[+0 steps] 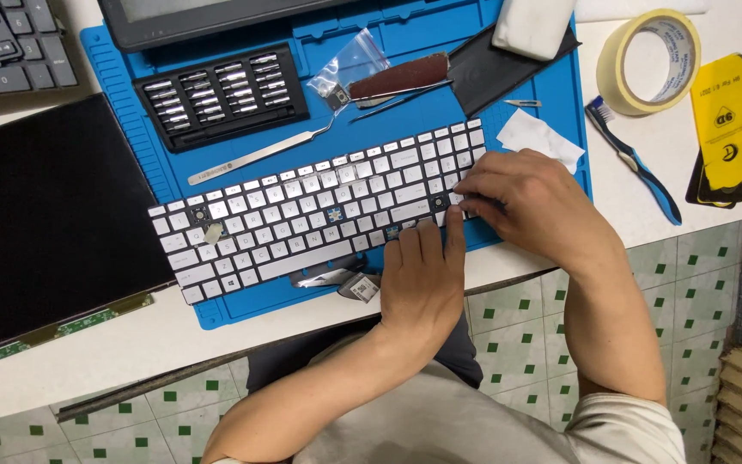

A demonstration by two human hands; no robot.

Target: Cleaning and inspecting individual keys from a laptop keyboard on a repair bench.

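I see the silver keyboard (pixel 319 206) lying loose across the front half of the blue mat (pixel 560 94), tilted, its right end toward the mat's right edge. My left hand (pixel 422 283) rests flat on its front right keys, forefinger stretched out. My right hand (pixel 530 202) presses its fingertips together at the keyboard's right end; whether they pinch a key I cannot tell. Metal tweezers (pixel 259 155) lie just behind the keyboard.
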